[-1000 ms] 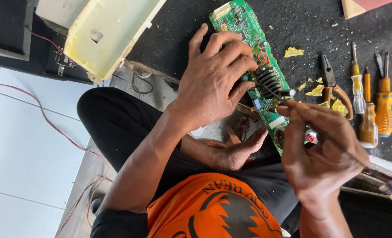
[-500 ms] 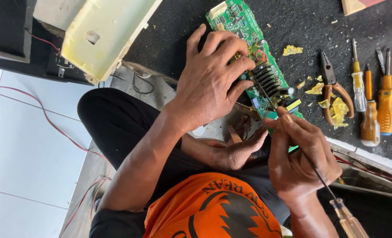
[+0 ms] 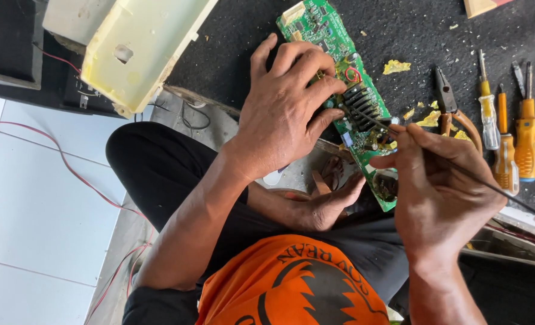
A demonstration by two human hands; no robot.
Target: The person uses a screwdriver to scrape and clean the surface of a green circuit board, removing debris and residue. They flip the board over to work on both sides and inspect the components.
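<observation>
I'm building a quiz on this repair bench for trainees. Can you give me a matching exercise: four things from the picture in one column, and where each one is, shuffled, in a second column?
Things:
1. green circuit board
2. thin rod tool
3. yellow-handled screwdrivers
4. cream plastic housing

Places:
A. lying side by side at the right edge of the dark mat
B. under the left hand
C. top left, overhanging the mat's edge
D. pinched in the right hand, tip on the board

Pairs: 1-B, 2-D, 3-A, 4-C
</observation>
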